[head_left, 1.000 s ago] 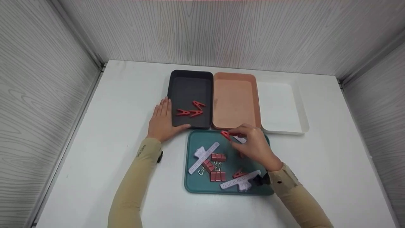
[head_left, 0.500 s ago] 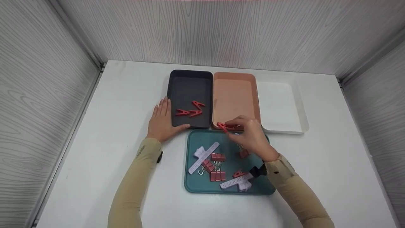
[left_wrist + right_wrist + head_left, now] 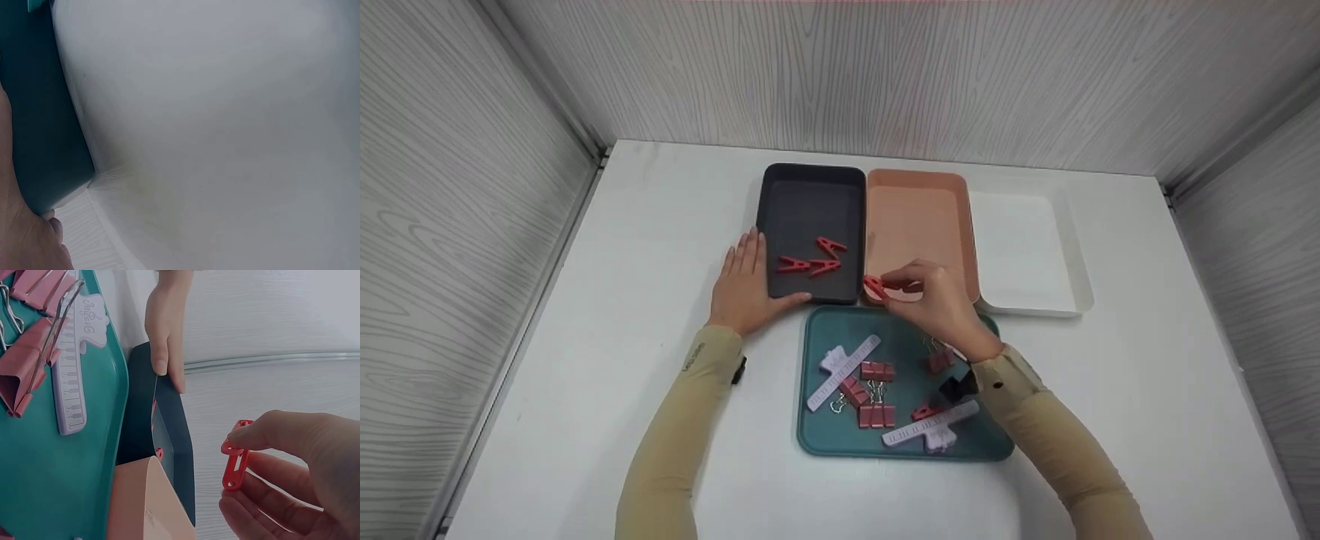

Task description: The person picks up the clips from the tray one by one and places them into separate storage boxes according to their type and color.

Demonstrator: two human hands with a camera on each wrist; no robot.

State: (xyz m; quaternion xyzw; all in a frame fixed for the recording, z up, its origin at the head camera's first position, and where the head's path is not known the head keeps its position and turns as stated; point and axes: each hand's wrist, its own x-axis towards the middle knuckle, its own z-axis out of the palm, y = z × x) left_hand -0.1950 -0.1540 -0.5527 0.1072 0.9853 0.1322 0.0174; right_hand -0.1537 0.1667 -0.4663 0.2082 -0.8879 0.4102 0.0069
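My right hand (image 3: 937, 300) pinches a small red plastic clip (image 3: 875, 286) between thumb and fingers, above the near left corner of the orange tray (image 3: 971, 247). The right wrist view shows the same clip (image 3: 236, 455) held at the fingertips. My left hand (image 3: 745, 289) lies with straight fingers along the left rim of the dark tray (image 3: 810, 202), its thumb at the near edge. Several red clips (image 3: 825, 264) lie inside that dark tray. A teal tray (image 3: 900, 322) nearer to me bears pink binder clips (image 3: 877, 416), purple ruler-shaped clips (image 3: 844, 373) and another red clip (image 3: 925, 412).
A white tray (image 3: 1069, 240) stands right of the orange one, all three in a row at the back of the white table (image 3: 675, 210). Wood-grain panels (image 3: 885, 75) rise behind and at both sides.
My right hand has carried the red clip away from over the teal tray, forward and left to the orange tray's near left corner. The left hand has stayed in place.
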